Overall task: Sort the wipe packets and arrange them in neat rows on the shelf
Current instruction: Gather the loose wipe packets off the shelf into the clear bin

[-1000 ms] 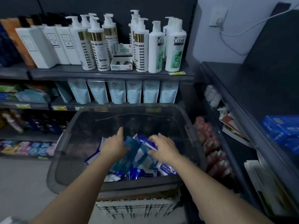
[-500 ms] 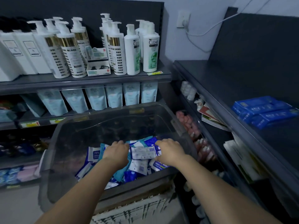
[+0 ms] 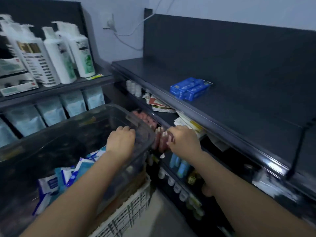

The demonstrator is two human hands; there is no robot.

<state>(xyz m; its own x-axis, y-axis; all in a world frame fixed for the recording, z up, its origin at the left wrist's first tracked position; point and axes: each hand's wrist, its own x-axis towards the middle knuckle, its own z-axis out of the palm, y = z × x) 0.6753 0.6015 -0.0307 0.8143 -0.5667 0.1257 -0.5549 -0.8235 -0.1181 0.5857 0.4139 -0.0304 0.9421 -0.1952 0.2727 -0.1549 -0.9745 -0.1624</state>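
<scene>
Blue and white wipe packets (image 3: 68, 175) lie in a loose heap inside a clear plastic bin (image 3: 95, 111). Two blue packets (image 3: 189, 88) lie side by side on the dark top shelf (image 3: 239, 103) at the right. My left hand (image 3: 120, 141) hovers over the bin's right end with its fingers curled down; nothing shows in it. My right hand (image 3: 183, 140) is outside the bin, next to pink items on the lower right shelf. Its fingers are curled, and blur hides whether it holds anything.
White pump bottles (image 3: 56, 55) stand on the upper left shelf, with pale pouches (image 3: 73, 103) in a row below. The bin rests on a white crate (image 3: 130, 207). Pink items (image 3: 145, 117), booklets and small bottles crowd the lower right shelves.
Both hands have come up off the packet heap and moved right, the right hand leaving the bin. My view has swung right toward the dark shelf.
</scene>
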